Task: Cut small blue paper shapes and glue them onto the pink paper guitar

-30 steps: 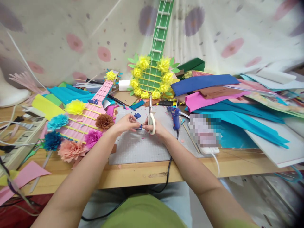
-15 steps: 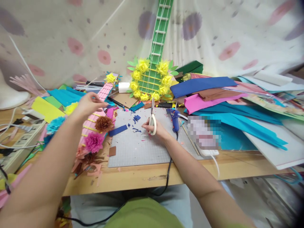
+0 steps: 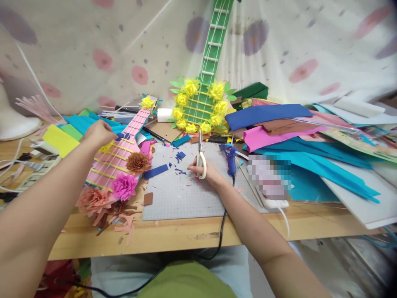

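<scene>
My right hand rests on the grey cutting mat and grips white-handled scissors, blades closed and pointing away from me. My left hand reaches out to the pink paper guitar, fingers pinched together by small dark blue pieces on its body; whether it holds one I cannot make out. A dark blue paper strip and blue scraps lie on the mat. Brown, magenta and peach paper flowers edge the guitar.
A green paper guitar with yellow flowers leans on the spotted cloth behind. A blue glue gun lies right of the scissors, its cord dropping over the table edge. Sheets of coloured paper pile up at right. A power strip sits at left.
My left hand left the right hand, swung left and reached the pink guitar's body. The blue strip dropped onto the mat. The right hand stayed on the mat with the scissors.
</scene>
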A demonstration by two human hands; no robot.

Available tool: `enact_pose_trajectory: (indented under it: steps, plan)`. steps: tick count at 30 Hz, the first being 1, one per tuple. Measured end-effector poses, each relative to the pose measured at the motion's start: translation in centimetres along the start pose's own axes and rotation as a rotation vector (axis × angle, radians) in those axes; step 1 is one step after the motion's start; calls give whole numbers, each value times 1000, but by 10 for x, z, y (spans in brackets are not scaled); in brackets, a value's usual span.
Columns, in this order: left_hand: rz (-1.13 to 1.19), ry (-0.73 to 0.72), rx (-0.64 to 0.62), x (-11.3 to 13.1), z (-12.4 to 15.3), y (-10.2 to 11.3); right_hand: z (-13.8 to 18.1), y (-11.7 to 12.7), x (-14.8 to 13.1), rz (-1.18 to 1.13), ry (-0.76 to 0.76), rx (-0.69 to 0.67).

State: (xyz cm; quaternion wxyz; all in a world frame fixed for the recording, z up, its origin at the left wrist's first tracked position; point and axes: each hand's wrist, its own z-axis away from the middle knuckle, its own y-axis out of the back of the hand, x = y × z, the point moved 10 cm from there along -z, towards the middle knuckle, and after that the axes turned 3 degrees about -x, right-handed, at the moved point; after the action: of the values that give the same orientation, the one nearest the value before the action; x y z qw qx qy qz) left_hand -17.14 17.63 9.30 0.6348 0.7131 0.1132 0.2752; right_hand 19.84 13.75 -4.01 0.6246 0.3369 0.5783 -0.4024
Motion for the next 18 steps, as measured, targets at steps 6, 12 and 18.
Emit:
enact_pose_trajectory:
  steps: [6, 12, 18]
  plan:
    - [-109, -9, -79, 1, -6, -8, 2, -2, -5, 13, -7, -4]
    - [-163, -82, -41, 9, -5, -8, 4, -4, -8, 6, -3, -12]
    - [-167, -188, 63, 33, 9, 5, 3, -3, -6, 6, 8, -21]
